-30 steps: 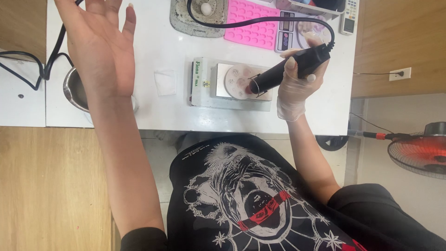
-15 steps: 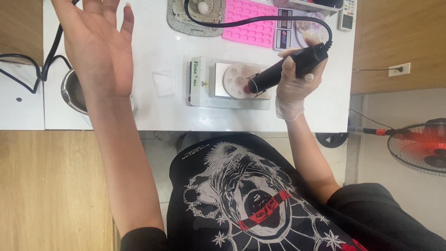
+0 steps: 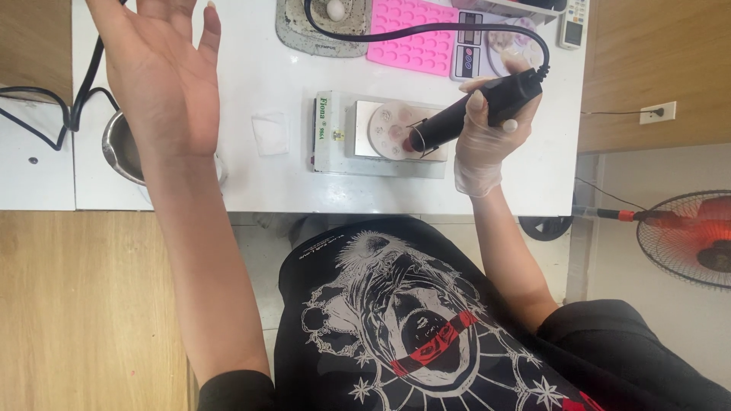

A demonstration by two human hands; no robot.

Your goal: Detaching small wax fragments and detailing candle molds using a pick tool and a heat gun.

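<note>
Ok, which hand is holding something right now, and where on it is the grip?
The right hand grips the black corded tool around its rear body, near the cable end. The left hand is open and holds nothing.

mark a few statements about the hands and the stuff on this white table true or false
1. The right hand wears a clear glove and grips a black corded tool. True.
2. The left hand holds the metal bowl. False: it is raised, open and holding nothing, above the bowl.
3. The tool's tip points at a round pale disc on a flat device. True.
4. The pink mould lies on the wooden floor. False: it lies on the white table, at its far side.
5. A fan stands at the right of the view. True.
</note>
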